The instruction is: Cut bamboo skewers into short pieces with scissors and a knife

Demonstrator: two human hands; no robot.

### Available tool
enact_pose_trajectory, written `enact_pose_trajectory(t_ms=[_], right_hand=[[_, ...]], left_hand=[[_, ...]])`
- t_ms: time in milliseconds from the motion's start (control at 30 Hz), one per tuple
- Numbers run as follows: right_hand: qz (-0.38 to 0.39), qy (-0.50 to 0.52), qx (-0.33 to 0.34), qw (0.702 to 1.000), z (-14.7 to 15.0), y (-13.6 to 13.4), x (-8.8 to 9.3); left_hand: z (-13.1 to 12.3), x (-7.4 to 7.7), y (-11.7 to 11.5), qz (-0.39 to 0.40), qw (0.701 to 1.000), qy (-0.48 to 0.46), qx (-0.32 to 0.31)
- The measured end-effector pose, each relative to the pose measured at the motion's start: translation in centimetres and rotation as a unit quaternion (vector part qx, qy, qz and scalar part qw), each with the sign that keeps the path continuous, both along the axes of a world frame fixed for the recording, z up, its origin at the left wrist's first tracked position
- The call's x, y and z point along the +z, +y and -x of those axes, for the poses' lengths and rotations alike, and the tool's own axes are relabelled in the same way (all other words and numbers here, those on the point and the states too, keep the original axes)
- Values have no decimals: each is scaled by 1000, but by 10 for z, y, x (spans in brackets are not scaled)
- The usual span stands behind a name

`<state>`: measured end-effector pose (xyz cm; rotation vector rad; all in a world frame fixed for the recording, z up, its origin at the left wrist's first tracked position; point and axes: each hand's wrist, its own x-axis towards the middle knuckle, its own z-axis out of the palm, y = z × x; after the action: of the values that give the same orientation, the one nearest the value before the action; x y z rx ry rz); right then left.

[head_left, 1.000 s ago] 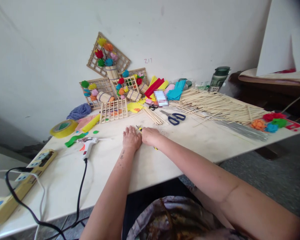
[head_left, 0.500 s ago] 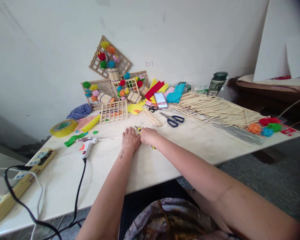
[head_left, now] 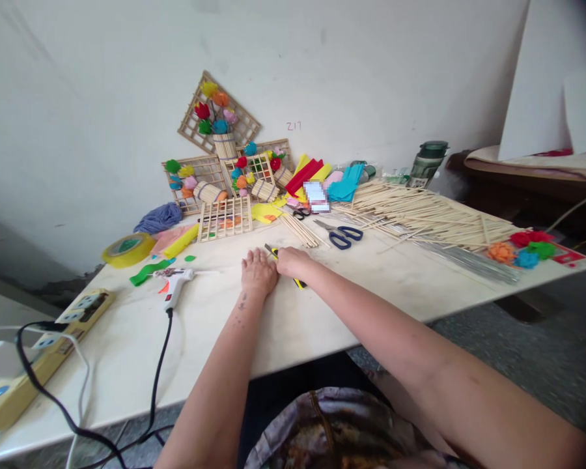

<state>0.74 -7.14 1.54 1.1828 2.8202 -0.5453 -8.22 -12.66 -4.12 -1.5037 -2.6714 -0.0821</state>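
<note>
Wrapped in the fingers of my right hand (head_left: 293, 262) is a yellow-and-black utility knife (head_left: 299, 283). Its blade sticks out past the fingers toward the upper left, just beside the fingertips of my left hand. My left hand (head_left: 258, 272) lies palm down on the white tabletop (head_left: 312, 326), fingers stretched forward and slightly apart. Whatever may be under that palm is hidden. The two hands touch or nearly touch. Beyond them are a few thin wooden sticks (head_left: 300, 229) and dark-handled scissors (head_left: 340, 234).
Left of my hands sit a glue gun (head_left: 178, 283) with a black cord, yellow tape (head_left: 128, 249) and a power strip (head_left: 53, 352). Stick lattices with paper flowers (head_left: 224, 220) lean at the wall. Piled sticks (head_left: 420, 208), metal wires (head_left: 478, 262) and a bottle (head_left: 427, 163) stand right.
The view has shifted slightly, moving the scene a little to the right. The knife in my right hand is tilted a bit differently, while both hands keep almost the same place.
</note>
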Motion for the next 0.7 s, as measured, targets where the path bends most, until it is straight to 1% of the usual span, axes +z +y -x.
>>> enact_pose_trajectory(t_ms=[100,200,367,567,700], right_hand=[[3,3,-10,1000,-7,-2,-2],[1,8,-11,1000,-13,-2,-8],[-6,9,-19,1000,-18,-3,-14],[-15,1,-15,1000,-27,-11,-11],[1,-14,-20,1000,-31,-15,-9]], left_hand=[[1,-3,2,-13,1000,-4,6],[1,-5,3,-20,1000,0,6],[1,-6,4,-23,1000,-1,7],[2,-7,5,-26,1000,-13,12],[2,-7,5,-23,1000,-15,16]])
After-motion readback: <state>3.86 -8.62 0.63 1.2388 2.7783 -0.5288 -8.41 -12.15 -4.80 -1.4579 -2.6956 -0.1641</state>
